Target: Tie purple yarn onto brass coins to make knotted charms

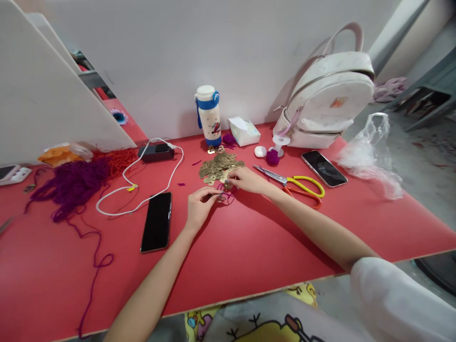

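Observation:
My left hand (pixel 202 205) is closed in a pinch on thin purple yarn (pixel 230 194), just above the red table. Opposite it, my right hand (pixel 245 179) pinches a brass-coloured coin (pixel 227 186) at the fingertips, with the yarn looped around and below it. Whether the yarn passes through the coin is too small to tell. Directly behind both hands spreads a pile of similar coins (pixel 218 167), some with visible holes. Scissors (pixel 285 179) with yellow and red handles lie partly behind my right forearm.
A phone (pixel 156 222) and a white cable (pixel 103 211) lie left, beyond them a purple yarn heap (pixel 76 183). At the back stand a bottle (pixel 209 116), a tissue pack (pixel 245 131) and a white backpack (pixel 327 99). Another phone (pixel 324 168) and a plastic bag (pixel 372 156) are right.

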{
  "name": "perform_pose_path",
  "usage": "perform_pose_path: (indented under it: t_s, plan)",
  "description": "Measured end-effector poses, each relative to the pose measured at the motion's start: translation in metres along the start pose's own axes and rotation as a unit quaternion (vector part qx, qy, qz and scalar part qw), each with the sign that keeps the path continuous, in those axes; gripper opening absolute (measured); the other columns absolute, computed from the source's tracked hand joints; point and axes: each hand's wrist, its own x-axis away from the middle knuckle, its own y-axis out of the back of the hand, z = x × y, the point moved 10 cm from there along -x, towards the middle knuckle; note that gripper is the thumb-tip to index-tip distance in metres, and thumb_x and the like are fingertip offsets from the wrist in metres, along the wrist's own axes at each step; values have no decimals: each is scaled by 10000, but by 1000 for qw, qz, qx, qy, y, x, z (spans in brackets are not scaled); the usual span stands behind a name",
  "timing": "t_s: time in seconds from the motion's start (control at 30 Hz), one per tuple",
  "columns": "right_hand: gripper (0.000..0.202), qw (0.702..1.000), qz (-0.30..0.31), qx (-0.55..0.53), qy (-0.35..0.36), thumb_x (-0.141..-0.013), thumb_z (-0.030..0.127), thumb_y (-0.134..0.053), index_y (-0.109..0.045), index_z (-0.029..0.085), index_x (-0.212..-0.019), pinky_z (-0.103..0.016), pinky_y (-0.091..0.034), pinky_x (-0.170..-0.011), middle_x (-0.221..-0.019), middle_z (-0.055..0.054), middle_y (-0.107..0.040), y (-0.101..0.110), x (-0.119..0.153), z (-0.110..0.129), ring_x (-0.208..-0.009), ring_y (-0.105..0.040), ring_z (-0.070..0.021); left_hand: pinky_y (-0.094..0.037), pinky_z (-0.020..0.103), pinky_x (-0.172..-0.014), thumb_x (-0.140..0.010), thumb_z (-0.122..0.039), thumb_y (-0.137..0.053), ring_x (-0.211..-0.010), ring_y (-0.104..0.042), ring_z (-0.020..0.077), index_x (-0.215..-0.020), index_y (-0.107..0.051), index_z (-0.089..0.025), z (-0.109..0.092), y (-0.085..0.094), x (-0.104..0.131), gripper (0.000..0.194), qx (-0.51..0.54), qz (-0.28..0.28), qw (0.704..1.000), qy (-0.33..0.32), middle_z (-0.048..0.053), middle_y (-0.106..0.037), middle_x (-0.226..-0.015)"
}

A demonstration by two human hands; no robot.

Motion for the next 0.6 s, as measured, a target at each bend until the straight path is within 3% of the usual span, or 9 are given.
perform_pose_path:
  t_s: [0.3, 0.6]
  plan:
    - [237, 1000, 7, 2, 6, -869, 89, -509, -614, 144, -664, -216, -398, -624, -706, -34, -693, -7, 0, -2, -662, -614, -126, -625, 320, -661, -765, -261, -729, -647, -721, 188, -754, -756, -188, -6, -1, 1, 79, -7, 6, 1000, -14, 42, -723, -754]
    - [247, 998, 7, -68, -12, -870, 108, -495, -581, 157, -644, -214, -456, -612, -704, -38, -711, -7, 3, 2, -648, -662, -136, -615, 329, -667, -764, -236, -725, -679, -718, 198, -746, -762, -199, -9, -1, 1, 55, -33, 8, 999, -20, 47, -741, -756]
